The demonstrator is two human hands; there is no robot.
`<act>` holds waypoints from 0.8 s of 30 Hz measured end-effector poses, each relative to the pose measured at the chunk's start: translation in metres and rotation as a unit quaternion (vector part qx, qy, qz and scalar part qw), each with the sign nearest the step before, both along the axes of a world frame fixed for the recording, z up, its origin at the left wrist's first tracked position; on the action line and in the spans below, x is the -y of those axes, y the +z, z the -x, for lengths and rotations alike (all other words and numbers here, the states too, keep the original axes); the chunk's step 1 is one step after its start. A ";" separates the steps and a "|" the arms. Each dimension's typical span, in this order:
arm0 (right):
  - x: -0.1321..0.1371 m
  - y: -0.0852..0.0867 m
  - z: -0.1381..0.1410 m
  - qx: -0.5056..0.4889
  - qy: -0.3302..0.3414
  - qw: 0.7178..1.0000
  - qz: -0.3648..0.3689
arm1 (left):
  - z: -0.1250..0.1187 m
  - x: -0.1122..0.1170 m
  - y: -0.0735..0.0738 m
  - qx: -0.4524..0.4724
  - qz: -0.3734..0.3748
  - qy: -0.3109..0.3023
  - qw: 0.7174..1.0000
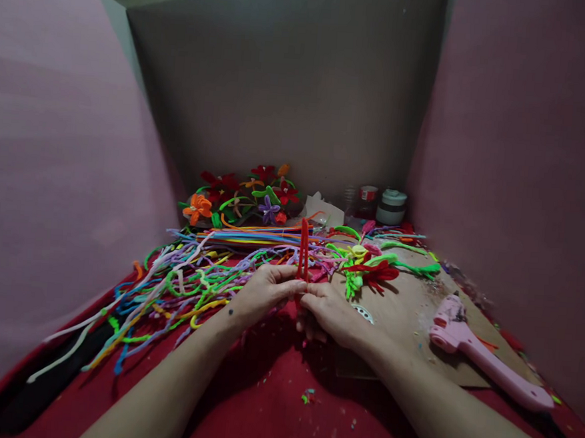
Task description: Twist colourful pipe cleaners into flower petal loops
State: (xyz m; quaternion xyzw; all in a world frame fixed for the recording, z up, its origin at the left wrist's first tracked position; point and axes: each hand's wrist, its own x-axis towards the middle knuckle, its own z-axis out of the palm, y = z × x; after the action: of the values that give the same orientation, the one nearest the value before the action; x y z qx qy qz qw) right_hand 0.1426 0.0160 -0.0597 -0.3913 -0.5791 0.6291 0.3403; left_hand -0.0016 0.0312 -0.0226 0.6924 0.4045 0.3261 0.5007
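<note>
Narrow, fuzzy red pipe-cleaner loop rises upright from the meeting fingertips; left hand and right hand both pinch its base, equally near, left of the brown cardboard sheet's left edge.

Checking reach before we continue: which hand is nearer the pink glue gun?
Right. The right hand is to the left of the pink glue gun, not touching it; the left hand is farther left.

Desk was red-topped, cluttered. Pipe cleaners sprawled across the left, flowers sat back left, lidded jar back right. Board lay flat on the right; glue gun rested on it, overhanging the near corner. Scraps dotted the front.
</note>
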 end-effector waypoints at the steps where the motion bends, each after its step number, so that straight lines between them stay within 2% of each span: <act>1: 0.000 0.001 0.000 0.008 0.000 1.000 0.000 | -0.001 0.001 0.000 0.011 0.008 -0.001 1.000; 3: 0.001 0.003 0.000 -0.017 -0.003 1.000 0.013 | -0.002 0.001 -0.001 0.039 0.030 0.011 0.999; 5: 0.001 0.006 -0.001 -0.108 0.001 0.993 0.047 | -0.002 0.001 -0.001 0.074 0.053 0.028 0.995; 8: 0.001 0.008 -0.004 -0.260 0.047 0.960 0.094 | -0.001 -0.001 -0.001 0.143 0.082 0.055 0.985; 11: 0.001 0.006 -0.007 -0.329 0.096 0.929 0.137 | -0.002 0.000 0.001 0.204 0.109 0.067 0.971; 14: 0.002 0.003 -0.007 -0.352 0.127 0.910 0.181 | -0.006 0.003 0.002 0.227 0.128 0.047 0.964; 17: 0.004 0.002 -0.005 -0.360 0.133 0.902 0.197 | -0.010 0.008 0.002 0.242 0.121 0.040 0.962; 24: 0.006 0.004 0.000 -0.334 0.066 0.927 0.161 | -0.009 0.008 0.004 0.187 0.106 0.022 0.976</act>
State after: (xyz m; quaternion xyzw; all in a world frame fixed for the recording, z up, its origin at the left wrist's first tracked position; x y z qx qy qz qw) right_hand 0.1426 0.0096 -0.0558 -0.1695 -0.3474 0.8291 0.4040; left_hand 0.0073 0.0231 -0.0184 0.5526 0.3512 0.4160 0.6310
